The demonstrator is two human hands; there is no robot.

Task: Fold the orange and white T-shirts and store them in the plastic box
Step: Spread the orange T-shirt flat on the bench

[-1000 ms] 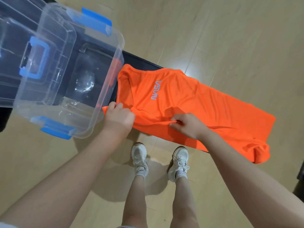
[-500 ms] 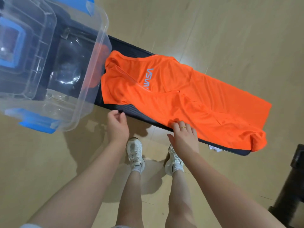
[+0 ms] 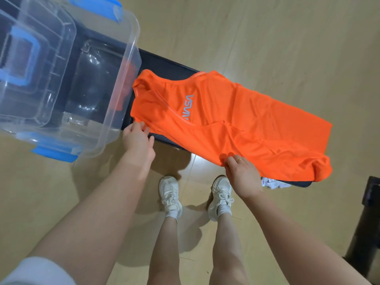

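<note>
Orange T-shirt [image 3: 236, 120] lies spread on the dark bench [image 3: 164, 66], its collar end just beside the clear plastic box [image 3: 115, 112]. I see my left hand [image 3: 138, 138] pinching its near shoulder corner, while my right hand [image 3: 242, 171] has fingers [image 3: 231, 160] curled on the near folded edge.

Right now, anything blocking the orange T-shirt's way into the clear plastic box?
Nothing visible. The orange T-shirt lies on the dark bench beside the clear plastic box, whose top is open. The left hand and right hand are at the shirt's near edge.
</note>
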